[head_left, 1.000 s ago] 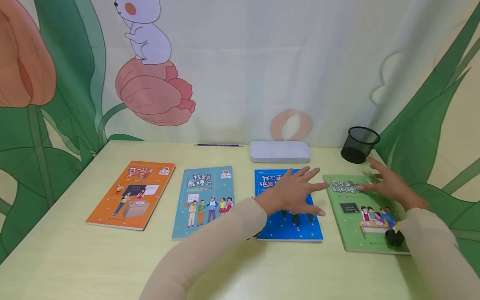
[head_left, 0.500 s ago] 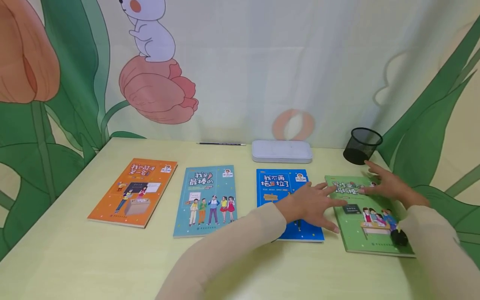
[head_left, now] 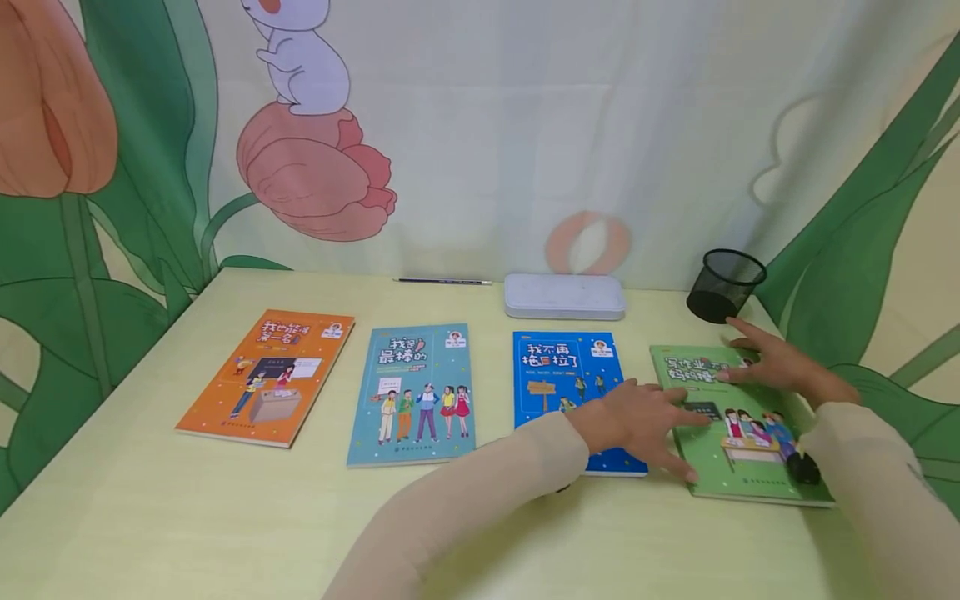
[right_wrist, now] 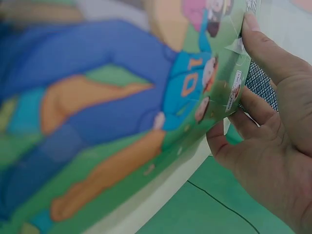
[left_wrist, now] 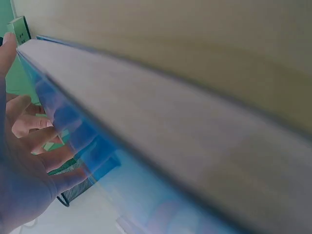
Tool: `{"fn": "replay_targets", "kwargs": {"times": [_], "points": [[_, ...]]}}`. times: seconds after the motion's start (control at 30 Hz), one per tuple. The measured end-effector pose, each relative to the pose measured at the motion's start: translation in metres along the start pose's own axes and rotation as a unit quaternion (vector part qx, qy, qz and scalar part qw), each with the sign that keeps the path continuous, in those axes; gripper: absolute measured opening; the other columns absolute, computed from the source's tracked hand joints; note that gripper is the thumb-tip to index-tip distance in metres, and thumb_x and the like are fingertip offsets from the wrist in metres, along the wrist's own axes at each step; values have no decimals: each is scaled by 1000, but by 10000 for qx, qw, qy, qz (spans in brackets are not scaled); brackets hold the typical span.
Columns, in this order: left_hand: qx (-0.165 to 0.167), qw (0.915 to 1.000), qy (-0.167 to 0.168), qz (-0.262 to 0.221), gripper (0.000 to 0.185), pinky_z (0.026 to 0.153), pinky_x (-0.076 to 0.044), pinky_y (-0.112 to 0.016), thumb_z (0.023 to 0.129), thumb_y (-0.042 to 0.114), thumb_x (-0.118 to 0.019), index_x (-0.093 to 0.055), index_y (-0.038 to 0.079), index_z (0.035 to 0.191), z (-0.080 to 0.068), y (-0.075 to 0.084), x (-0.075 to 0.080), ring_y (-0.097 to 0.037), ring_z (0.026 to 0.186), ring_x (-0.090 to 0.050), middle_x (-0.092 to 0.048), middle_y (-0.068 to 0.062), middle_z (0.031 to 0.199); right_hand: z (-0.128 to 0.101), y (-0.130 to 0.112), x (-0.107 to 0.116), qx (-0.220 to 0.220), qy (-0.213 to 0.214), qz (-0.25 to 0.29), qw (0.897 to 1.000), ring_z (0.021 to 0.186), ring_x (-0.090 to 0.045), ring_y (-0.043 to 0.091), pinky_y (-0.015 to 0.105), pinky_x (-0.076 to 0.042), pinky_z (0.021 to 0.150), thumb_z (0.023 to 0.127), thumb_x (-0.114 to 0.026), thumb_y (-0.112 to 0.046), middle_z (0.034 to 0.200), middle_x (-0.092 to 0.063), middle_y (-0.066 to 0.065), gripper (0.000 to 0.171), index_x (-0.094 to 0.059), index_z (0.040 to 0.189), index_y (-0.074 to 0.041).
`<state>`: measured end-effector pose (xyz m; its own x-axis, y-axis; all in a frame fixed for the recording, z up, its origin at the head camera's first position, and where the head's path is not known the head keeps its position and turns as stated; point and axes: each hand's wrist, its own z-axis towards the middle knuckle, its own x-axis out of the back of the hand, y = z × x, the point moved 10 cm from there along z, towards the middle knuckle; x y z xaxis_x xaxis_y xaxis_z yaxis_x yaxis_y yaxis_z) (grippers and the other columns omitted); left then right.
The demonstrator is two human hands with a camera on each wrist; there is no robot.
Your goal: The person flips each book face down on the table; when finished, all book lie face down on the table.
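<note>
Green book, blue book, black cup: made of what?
Green book: likely card cover, smooth-looking; a pale glint suggests lamination.
Blue book: probably a paper block in a glossy card cover; it mirrors the left hand.
Black cup: see-through mesh wall, so probably coated metal wire; plastic isn't ruled out.

Left arm (head_left: 450, 500): sleeved, stretching right across the front!
Left grip (head_left: 637, 421): back upward, fingers fanned, thumb well apart!
Right arm (head_left: 873, 475): angled forward and inward.
Right grip (head_left: 787, 368): the farther-forward one, thumb and forefinger parted!
</note>
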<state>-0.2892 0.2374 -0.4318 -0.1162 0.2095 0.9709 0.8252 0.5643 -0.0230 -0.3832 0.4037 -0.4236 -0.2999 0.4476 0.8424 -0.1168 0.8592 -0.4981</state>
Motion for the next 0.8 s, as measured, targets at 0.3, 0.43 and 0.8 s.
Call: {"fn": "replay_targets", "kwargs": {"times": [0.3,0.43,0.8], "points": [[132,9998,-104,-105,83,120,-28,-46,79,86,-47,-24,54,152,5,2,-1,-23,150,-30,-20,10,167,3,-9,1,47,-38,-194,9998,126,-41,65,70,-41,98,93,-72,-30,144,-31,48,96,-9,154,10],[203,9993,-265,-162,86,121,-26,-48,76,88,-49,-26,55,152,5,4,-2,-24,151,-28,-18,10,167,4,-9,2,51,-40,-389,9992,122,-47,62,67,-45,94,92,-73,-32,140,-36,48,92,-18,152,12],[254,9984,-410,-307,88,122,-24,-51,74,87,-54,-29,53,151,4,10,-3,-24,151,-27,-17,10,168,7,-3,4,21,-127,-619,9980,115,-52,57,62,-48,89,89,-76,-31,133,-44,47,85,-31,146,14]]}}
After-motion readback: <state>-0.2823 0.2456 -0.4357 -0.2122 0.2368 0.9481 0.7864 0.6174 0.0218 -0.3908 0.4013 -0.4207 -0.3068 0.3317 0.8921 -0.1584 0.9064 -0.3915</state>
